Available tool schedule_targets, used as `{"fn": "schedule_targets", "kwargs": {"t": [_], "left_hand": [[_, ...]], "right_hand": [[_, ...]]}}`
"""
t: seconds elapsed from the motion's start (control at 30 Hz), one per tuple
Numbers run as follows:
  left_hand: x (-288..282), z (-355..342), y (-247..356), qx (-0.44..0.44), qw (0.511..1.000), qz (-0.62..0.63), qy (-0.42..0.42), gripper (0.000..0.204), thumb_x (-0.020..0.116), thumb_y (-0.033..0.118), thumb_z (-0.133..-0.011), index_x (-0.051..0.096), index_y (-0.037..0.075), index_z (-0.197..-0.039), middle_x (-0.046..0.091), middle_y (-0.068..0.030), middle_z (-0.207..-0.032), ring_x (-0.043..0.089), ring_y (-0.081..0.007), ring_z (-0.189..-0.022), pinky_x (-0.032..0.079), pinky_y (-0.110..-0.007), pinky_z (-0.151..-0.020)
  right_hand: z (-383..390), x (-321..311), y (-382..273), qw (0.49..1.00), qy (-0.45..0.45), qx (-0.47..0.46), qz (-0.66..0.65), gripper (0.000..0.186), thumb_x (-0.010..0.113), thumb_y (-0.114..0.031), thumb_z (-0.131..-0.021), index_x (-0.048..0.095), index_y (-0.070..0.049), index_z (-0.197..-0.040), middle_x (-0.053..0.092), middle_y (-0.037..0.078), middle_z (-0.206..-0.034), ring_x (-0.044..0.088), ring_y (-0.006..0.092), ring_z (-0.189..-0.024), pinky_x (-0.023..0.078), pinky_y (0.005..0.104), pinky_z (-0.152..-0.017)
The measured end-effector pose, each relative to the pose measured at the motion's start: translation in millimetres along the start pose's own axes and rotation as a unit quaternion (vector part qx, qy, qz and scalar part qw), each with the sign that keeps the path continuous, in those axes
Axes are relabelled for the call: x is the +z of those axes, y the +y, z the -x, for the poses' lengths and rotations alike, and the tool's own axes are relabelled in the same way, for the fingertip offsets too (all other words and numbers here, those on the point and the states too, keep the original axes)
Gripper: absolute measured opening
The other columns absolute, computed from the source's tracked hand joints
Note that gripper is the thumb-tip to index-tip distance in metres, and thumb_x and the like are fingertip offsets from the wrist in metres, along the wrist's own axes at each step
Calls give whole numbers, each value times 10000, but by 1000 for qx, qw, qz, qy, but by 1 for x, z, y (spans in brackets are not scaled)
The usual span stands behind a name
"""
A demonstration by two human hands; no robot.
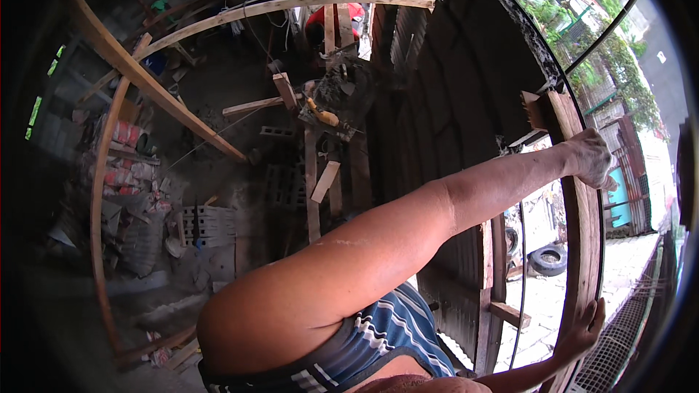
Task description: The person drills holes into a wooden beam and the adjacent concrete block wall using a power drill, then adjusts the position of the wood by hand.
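My left hand [593,159] reaches across to the right on an outstretched arm. It is closed over a long, rough wooden beam [580,240], its fingers bent over the outer edge and partly hidden. Lower down, my right hand [585,332] rests against the outer side of the same beam, fingers pointing up and apart. Beside the beam's top end, a short wood block [533,110] is joined on. A dark corrugated wall [459,94] stands just left of the beam.
Scaffold planks [312,189] lie below, with a mortar-covered board [342,94] on them. A curved-looking timber [291,6] crosses above. Hollow blocks [209,225] and sacks [124,175] lie at left. A person in red [318,20] is at the far end. Outside lies a tyre [547,260].
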State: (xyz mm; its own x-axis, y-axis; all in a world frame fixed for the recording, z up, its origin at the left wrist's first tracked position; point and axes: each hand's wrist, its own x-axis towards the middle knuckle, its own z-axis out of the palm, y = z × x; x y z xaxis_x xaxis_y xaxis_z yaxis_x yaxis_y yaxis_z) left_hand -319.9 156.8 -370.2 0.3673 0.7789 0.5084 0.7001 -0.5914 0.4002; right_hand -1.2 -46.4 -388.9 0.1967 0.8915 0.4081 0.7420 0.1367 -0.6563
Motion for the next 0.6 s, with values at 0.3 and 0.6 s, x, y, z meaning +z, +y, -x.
{"fn": "schedule_targets", "kwargs": {"t": [0.3, 0.6], "left_hand": [[-6, 5, 3, 17, 1000, 2, -7, 670, 464, 654, -921, 723, 56, -1077, 733, -174, -1044, 679, -320, -1058, 475, -434, -957], [-7, 3, 2, 14, 1000, 19, -19, 681, 485, 654, -916, 722, 37, -1085, 728, -189, -1052, 678, -327, -1062, 466, -435, -981]], "right_hand": [[2, 0, -6, 999, 6, -4, 40, 428, 610, -306, -1009, 607, -10, -1319, 607, 154, -1302, 621, 256, -1164, 600, 341, -874], [2, 0, -5, 999, 13, -6, 38, 410, 606, -298, -1014, 615, -23, -1318, 631, 137, -1274, 638, 243, -1137, 592, 336, -868]]}}
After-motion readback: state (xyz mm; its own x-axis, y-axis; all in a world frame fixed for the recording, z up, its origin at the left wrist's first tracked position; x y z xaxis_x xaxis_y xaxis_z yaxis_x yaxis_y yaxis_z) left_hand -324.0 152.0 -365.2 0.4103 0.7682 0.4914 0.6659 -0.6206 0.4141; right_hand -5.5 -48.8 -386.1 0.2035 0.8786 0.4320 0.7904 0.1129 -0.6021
